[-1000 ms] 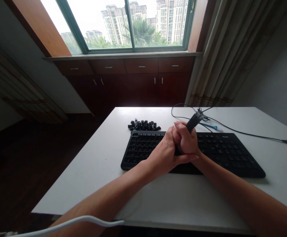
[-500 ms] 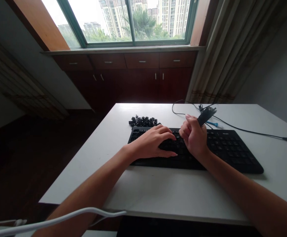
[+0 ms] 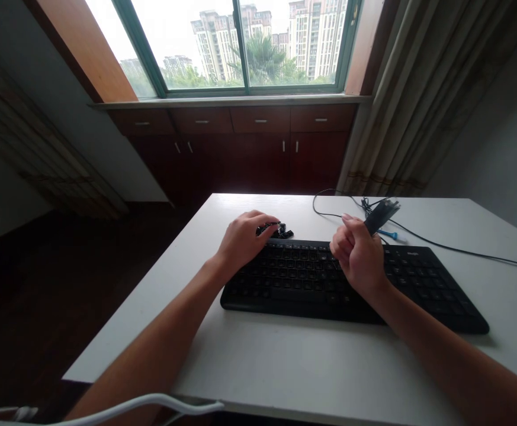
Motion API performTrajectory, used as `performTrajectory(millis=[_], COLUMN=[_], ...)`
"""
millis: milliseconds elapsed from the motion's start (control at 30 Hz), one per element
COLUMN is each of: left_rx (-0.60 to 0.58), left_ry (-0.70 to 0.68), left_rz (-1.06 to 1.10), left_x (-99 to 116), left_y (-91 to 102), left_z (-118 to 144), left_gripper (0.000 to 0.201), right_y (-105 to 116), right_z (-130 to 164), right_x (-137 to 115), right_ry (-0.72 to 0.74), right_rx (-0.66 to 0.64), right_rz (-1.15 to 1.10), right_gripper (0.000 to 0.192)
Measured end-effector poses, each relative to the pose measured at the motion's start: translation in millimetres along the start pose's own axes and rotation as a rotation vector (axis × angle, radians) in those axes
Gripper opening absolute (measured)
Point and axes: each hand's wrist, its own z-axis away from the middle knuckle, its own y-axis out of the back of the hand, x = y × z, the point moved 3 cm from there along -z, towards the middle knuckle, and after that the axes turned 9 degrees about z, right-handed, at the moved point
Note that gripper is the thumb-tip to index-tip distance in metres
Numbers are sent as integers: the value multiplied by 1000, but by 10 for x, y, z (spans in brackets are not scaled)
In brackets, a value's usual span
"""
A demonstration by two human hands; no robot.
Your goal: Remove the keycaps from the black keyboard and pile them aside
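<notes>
Partly hidden keycap pile (image 3: pixel 280 231) under left hand (image 3: pixel 241 241).

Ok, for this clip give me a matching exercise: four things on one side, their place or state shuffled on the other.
Things:
1. left hand
2. right hand
3. keyboard
4. blue tool

Places or states:
A. lies flat on the white table
B. closed around a black tool
C. on the pile of loose keycaps
D. lies behind the keyboard by the cable

Pairs: 1-C, 2-B, 3-A, 4-D
</notes>
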Motion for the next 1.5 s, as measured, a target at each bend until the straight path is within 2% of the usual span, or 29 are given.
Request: performTrajectory(millis=[167, 333, 567, 667, 800, 967, 1067, 1233, 1500], left_rx=[49, 18, -12, 7, -1, -231, -332, -365, -359], left_ry=[124, 97, 71, 38, -75, -288, -353, -344, -327], left_rz=[-107, -125, -127, -112, -48, 51, 84, 133, 154], left_x=[-241, -280, -283, -172, 104, 486, 626, 702, 694], left_y=[21, -17, -48, -52, -105, -279, -369, -431, -474], left_z=[5, 13, 10, 9, 38, 146, 211, 246, 255], left_gripper=[17, 17, 18, 19, 19, 24, 25, 28, 27], right_y=[3, -20, 13, 36, 50, 43, 48, 71, 40], right_z=[-18, -21, -71, -96, -120, -143, -157, -176, -176], right_x=[13, 24, 14, 1, -2, 53, 83, 108, 126], right_ry=[-57, -110, -110, -128, -150, -195, -201, -212, -224], right_rx=[-8, -41, -37, -35, -42, -98, -106, -87, -86], right_rz=[-18, -15, -24, -43, -65, -73, -71, -86, -33], right_gripper=[47, 46, 46, 43, 40, 38, 40, 45, 46])
